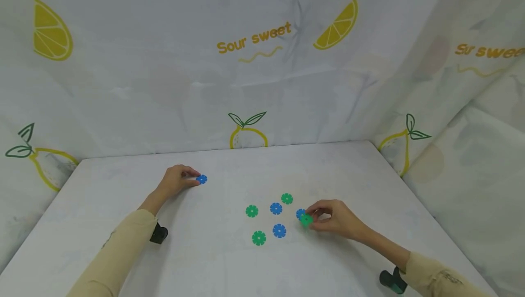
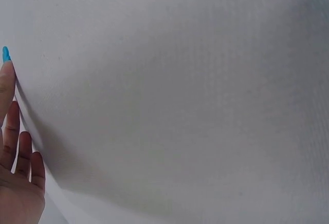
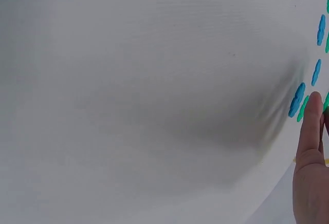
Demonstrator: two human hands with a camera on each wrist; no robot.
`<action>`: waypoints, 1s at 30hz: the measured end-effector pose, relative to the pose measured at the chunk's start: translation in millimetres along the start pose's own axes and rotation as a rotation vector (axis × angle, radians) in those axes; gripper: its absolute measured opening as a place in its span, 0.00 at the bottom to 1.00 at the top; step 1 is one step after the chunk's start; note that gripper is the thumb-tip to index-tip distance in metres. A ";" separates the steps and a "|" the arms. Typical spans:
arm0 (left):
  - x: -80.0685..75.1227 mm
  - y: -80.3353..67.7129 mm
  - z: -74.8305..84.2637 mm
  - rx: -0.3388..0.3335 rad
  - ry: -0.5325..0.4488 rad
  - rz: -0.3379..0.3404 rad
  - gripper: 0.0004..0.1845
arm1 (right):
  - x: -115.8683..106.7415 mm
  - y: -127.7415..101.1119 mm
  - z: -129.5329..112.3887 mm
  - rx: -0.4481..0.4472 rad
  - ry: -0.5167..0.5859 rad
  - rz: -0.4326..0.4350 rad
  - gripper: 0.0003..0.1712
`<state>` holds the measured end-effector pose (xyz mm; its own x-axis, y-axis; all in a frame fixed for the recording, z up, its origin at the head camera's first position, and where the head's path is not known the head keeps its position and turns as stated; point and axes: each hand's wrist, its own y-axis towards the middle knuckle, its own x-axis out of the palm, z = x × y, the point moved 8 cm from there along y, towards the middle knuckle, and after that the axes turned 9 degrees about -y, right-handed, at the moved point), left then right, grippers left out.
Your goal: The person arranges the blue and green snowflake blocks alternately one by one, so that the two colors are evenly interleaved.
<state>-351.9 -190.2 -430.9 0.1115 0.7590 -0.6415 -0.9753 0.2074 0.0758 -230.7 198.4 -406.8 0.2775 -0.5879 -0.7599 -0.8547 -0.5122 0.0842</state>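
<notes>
In the head view, my left hand [image 1: 178, 179] pinches a blue notched disc [image 1: 202, 179] between thumb and fingertips at the left of the table. The disc's edge [image 2: 5, 54] shows at the thumb tip in the left wrist view. My right hand [image 1: 336, 218] pinches a green notched disc [image 1: 306, 220] by its edge. Right behind it, partly covered, is a blue disc [image 1: 300, 213]. To the left lie two blue discs, one farther back [image 1: 276, 208] and one nearer [image 1: 279, 231]. Three green discs lie around them: a back one [image 1: 287, 198], a left one [image 1: 252, 211] and a front one [image 1: 259, 238].
A white table [image 1: 213, 260] carries the discs. Behind it hangs a white cloth [image 1: 164, 83] with lemon prints, which also runs down the right side. Dark devices sit at both wrists, at the left [image 1: 158, 233] and at the right [image 1: 393, 281].
</notes>
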 end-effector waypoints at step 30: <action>-0.3 -3.6 8.2 -0.021 0.021 -0.005 0.13 | 21.2 112.5 -27.6 0.003 0.010 -0.012 0.14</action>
<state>-346.9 -186.2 -424.7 0.1130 0.7446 -0.6578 -0.9785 0.1985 0.0566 -308.9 111.0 -395.6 0.2919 -0.5881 -0.7542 -0.8528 -0.5170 0.0731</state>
